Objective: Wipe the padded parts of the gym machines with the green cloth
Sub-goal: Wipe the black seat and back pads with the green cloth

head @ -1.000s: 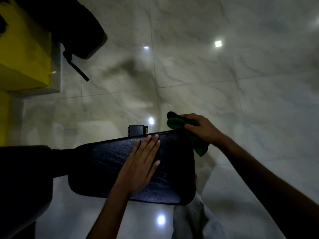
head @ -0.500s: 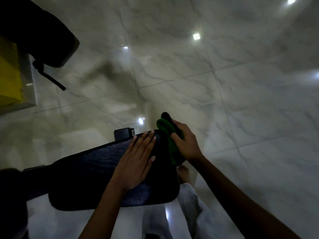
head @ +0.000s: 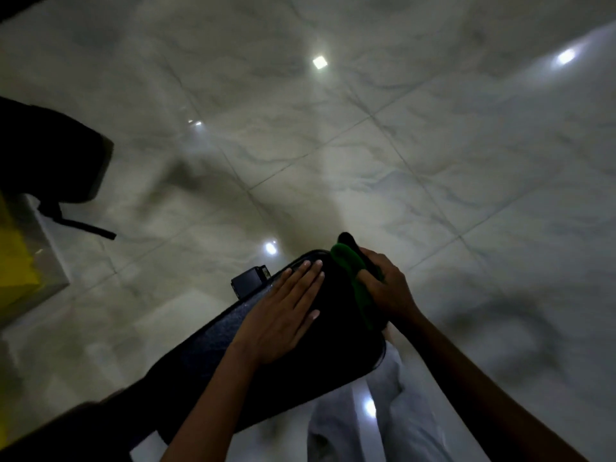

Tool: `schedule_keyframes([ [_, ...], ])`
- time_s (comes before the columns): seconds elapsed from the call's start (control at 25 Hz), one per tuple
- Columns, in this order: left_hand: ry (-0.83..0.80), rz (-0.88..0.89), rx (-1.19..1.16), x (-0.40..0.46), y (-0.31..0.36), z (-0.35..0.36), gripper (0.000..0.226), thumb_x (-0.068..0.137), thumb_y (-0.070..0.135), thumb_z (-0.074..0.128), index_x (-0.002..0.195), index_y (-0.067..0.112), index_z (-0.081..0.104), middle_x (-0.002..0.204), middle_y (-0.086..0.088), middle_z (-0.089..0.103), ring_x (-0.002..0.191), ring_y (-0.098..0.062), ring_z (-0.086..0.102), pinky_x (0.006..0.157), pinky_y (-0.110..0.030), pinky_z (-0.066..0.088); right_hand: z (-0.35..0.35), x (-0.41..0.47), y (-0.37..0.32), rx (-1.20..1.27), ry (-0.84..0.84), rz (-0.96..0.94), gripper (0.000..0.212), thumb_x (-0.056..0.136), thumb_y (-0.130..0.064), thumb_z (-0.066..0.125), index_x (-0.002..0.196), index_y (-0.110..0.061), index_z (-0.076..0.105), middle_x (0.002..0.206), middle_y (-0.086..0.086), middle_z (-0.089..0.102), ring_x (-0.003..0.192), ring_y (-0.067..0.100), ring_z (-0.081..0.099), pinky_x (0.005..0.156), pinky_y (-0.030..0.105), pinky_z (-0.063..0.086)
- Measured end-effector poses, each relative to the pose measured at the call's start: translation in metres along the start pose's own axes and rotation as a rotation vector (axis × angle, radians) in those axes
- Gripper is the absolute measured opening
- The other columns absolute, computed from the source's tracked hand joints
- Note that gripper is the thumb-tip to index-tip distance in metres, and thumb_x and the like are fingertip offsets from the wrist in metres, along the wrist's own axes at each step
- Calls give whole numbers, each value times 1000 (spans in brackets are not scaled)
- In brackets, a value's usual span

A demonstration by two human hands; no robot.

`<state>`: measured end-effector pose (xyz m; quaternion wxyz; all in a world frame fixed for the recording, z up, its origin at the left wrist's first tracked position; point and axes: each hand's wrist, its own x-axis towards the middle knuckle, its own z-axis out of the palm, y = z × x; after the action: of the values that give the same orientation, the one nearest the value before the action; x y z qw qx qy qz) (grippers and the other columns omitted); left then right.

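1. Nearest the camera, pale trousers (head: pixel 396 411) show below the pad, soft and creased, cut off by the bottom edge.
2. The black pad (head: pixel 336 348) is a long, rounded-corner cushion with a finely grained, leather-like skin; its near-left end sinks into shadow and cannot be made out.
3. The left hand (head: pixel 283 315) lies flat on the pad, fingers straight and close together, gripping nothing.
4. The right hand (head: pixel 386 288) curls its fingers round the green cloth (head: pixel 356 278) and presses it against the pad's far right edge (the cloth is bunched and soft, a dark fold poking out on top); part of the cloth is hidden under the hand.
5. A small black box-shaped bracket (head: pixel 250 281) juts from the pad's far edge.
6. Beyond lies a glossy marble-patterned tile floor (head: pixel 433 145) dotted with lamp reflections.
7. At far left a dark rounded pad (head: pixel 50 155) with a dangling strap and a yellow block (head: pixel 16 268) are cut off by the frame.
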<state>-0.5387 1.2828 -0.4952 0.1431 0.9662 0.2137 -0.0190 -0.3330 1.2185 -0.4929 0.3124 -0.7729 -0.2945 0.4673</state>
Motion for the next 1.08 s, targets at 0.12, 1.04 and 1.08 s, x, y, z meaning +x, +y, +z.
schedule_keyframes([
  [0.12,-9,35,-21,1,-5,1,56,100,31,32,146,0,28,155,-15,24,145,-26,18,116,-39,17,-8,-37,28,81,5,55,52,71,-42,59,120,-27,57,113,-1,59,106,16,56,90,29,43],
  [1.04,-33,313,33,11,-4,13,59,100,34,34,146,-2,29,155,-16,23,145,-28,16,119,-40,13,48,-101,68,420,642,376,50,83,-38,52,130,-20,56,116,3,63,103,17,58,82,18,46],
  [1.08,-31,319,29,11,-4,13,59,100,34,34,146,-2,29,155,-16,22,145,-28,15,119,-39,12,64,-112,68,475,710,417,55,78,-44,47,128,-22,56,115,5,63,103,21,59,88,27,49],
])
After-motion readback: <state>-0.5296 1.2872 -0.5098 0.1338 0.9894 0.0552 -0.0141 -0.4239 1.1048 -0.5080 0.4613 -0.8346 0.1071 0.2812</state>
